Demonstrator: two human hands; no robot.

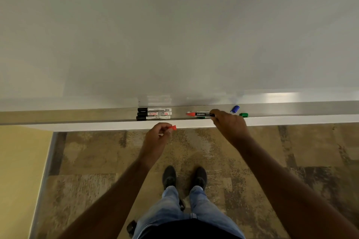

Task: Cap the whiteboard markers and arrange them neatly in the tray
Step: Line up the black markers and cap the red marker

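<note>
Three capped black markers [154, 113] lie side by side in the metal tray [87, 116] under the whiteboard. My right hand [228, 125] grips the rear end of an uncapped red marker [200, 114], its red tip pointing left, just over the tray. My left hand [158, 137] pinches a small red cap [173, 127] in front of the tray's edge, left of and below the marker's tip. Under the red marker a green marker [202, 117] is partly hidden. A blue cap [235, 108] and a green cap [244, 115] lie in the tray right of my right hand.
The whiteboard [174, 35] fills the upper view. A patterned carpet floor [272, 151] and my two shoes [184, 177] are below. A yellow wall [17, 170] runs along the left.
</note>
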